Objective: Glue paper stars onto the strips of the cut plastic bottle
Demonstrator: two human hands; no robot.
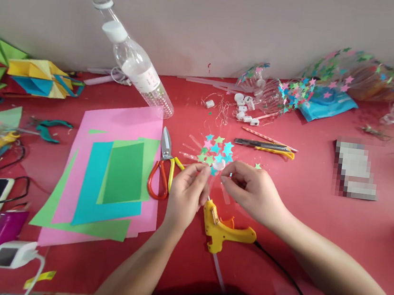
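Observation:
Paper stars (218, 148) in blue, green and pink sit in a cluster at the middle of the table, with clear plastic strips fanning out from beneath them. A small whitish round piece (219, 164) lies at the cluster's near edge. Just left of it, my left hand (187, 192) is closed in a pinch; whatever is between its fingertips is too small to name. On the other side my right hand (254, 190) also pinches, close to the stars, and its fingertips hide what they hold. Below both hands lies a yellow glue gun (221, 229), its nozzle towards the stars.
Red-and-yellow-handled scissors (166, 151) lie left of my hands, beside stacked coloured paper (125, 172). A utility knife (265, 146) is behind the stars. At the back stand a clear bottle (140, 68) and starry bunches (293, 94). A pixelated object (355, 169) lies right.

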